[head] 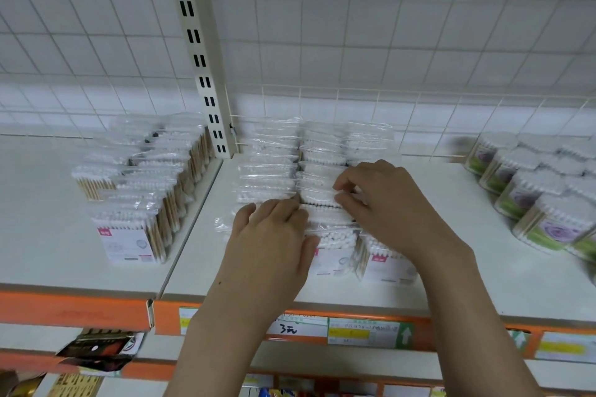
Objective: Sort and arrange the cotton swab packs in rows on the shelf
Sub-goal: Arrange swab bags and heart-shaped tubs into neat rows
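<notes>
1. Both hands are up on the white shelf (451, 267), working the middle bunch of cotton swab packs (322, 151), which stand in three rows running from the shelf's front edge back toward the wire grid at 12 o'clock.
2. The left hand (274, 235) lies palm-down over the front of the left row. Its fingers are curled over the top of a clear pack there, so the grip looks wrapped on that pack, though the fingertips are hidden behind the knuckles.
3. The right hand (383, 200) sits at roughly 2 o'clock from the left one, over the middle and right rows. Thumb and forefinger are pinching the plastic top edge of a pack in the middle row; the other fingers are bent beside it.
4. The front packs (387, 263) of the middle and right rows show white labels with a pink tag, swab heads up.
5. Out at 9 o'clock, on the next shelf section, there's a second group of bagged swabs (135, 203) with wooden sticks, also in rows.
6. At 3 o'clock stand clear swab boxes (548, 229) with purple-flower labels, a bit blurry.
7. Orange price rail (96, 313) runs along the front edge with price tags (300, 327); one is handwritten.
</notes>
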A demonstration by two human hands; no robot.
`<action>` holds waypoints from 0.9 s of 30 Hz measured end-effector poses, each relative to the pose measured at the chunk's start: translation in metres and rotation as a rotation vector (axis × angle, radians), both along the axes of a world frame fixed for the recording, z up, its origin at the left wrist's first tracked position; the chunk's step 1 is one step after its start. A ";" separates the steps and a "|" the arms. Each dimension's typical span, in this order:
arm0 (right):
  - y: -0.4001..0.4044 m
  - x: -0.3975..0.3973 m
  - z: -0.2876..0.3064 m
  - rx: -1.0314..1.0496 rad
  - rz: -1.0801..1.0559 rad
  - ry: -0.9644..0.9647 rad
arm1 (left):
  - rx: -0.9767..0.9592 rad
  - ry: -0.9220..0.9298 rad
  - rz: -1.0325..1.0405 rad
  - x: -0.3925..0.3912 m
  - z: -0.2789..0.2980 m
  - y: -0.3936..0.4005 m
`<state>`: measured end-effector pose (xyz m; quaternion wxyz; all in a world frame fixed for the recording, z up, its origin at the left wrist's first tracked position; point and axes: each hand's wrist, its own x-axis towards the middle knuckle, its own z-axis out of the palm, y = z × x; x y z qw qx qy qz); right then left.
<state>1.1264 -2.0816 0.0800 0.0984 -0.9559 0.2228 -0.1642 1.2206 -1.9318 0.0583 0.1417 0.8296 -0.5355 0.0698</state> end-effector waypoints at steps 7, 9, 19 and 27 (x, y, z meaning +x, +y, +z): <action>-0.005 0.014 0.001 -0.065 -0.010 0.032 | -0.048 0.043 -0.003 0.003 -0.001 -0.003; -0.005 0.014 0.004 -0.097 -0.039 -0.012 | -0.051 0.042 -0.004 0.005 0.000 -0.003; 0.003 -0.003 0.028 0.154 -0.065 -0.504 | -0.058 0.038 -0.018 0.013 0.002 -0.007; 0.006 -0.010 0.033 0.329 -0.085 -0.691 | -0.041 0.044 -0.037 0.019 0.004 -0.010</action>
